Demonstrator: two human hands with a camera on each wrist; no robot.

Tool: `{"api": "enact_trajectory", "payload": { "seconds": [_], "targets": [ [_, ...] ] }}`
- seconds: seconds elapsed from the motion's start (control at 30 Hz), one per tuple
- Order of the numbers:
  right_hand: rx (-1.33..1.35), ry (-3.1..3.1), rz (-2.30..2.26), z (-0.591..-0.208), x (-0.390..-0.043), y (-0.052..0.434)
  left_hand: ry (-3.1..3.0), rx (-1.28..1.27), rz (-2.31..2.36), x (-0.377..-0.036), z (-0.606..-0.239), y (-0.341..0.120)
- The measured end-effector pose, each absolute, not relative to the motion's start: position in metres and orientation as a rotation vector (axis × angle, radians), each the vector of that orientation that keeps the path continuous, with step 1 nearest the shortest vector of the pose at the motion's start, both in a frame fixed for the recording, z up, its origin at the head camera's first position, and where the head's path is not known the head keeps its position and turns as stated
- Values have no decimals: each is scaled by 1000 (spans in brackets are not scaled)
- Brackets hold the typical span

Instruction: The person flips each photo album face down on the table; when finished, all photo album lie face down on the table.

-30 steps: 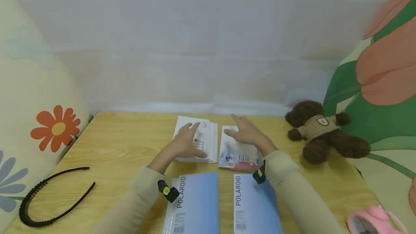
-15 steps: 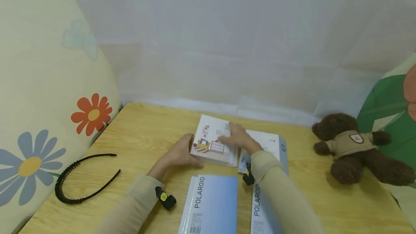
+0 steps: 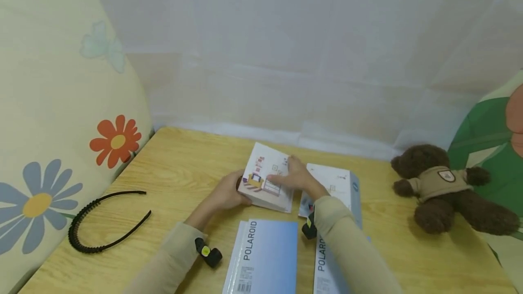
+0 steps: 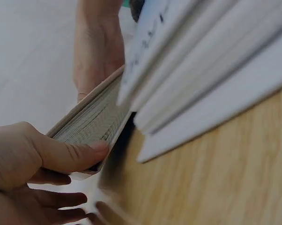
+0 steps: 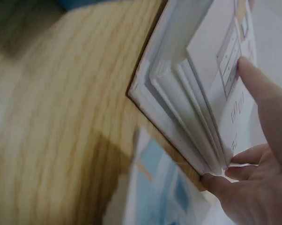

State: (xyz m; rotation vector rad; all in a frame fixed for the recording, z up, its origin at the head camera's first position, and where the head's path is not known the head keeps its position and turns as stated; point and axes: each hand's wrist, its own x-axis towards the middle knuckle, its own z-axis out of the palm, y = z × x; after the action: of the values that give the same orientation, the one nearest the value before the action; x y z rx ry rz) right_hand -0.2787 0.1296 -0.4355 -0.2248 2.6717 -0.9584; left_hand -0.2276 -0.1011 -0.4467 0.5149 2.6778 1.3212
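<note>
"POLAROID" runs up the spines of the left blue book (image 3: 267, 257) and right blue book (image 3: 327, 262).

wall: white draped fabric (image 3: 286, 58) | furniture: light wooden table (image 3: 180, 171) | sides: floral cushions (image 3: 61, 117)

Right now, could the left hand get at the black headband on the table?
Probably yes. Bare tabletop lies between the left hand and the black headband, with nothing in between. But that hand grips the stack of white booklets and would have to let go first.
</note>
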Motion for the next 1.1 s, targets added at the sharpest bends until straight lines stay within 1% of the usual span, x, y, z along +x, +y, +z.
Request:
{"api": "enact_trajectory", "payload": {
  "seconds": [0.13, 0.27, 0.4, 0.53, 0.7, 0.9, 1.0, 1.1],
  "targets": [
    [-306, 2670, -1034, -428, -272, 124, 2597, 589, 1378, -223, -428, -104],
    [-366, 2575, -1252, -423, -270, 123, 2580, 690, 1387, -221, -403, -106],
    [-346, 2375, -1460, -418, -267, 124, 2606, 754, 1326, -216, -384, -100],
    [-302, 2283, -1525, -406, -263, 131, 2643, 852, 1233, -211, -372, -89],
    [-347, 2178, -1622, -391, -260, 144, 2724, 895, 1118, -206, -366, -76],
    [-341, 2076, -1688, -388, -257, 157, 2730, 963, 1055, -202, -364, -66],
    [-328, 2062, -1701, -388, -255, 160, 2694, 939, 1115, -201, -367, -65],
    [-316, 2060, -1710, -391, -253, 163, 2605, 880, 1229, -204, -378, -66]
  ]
}}
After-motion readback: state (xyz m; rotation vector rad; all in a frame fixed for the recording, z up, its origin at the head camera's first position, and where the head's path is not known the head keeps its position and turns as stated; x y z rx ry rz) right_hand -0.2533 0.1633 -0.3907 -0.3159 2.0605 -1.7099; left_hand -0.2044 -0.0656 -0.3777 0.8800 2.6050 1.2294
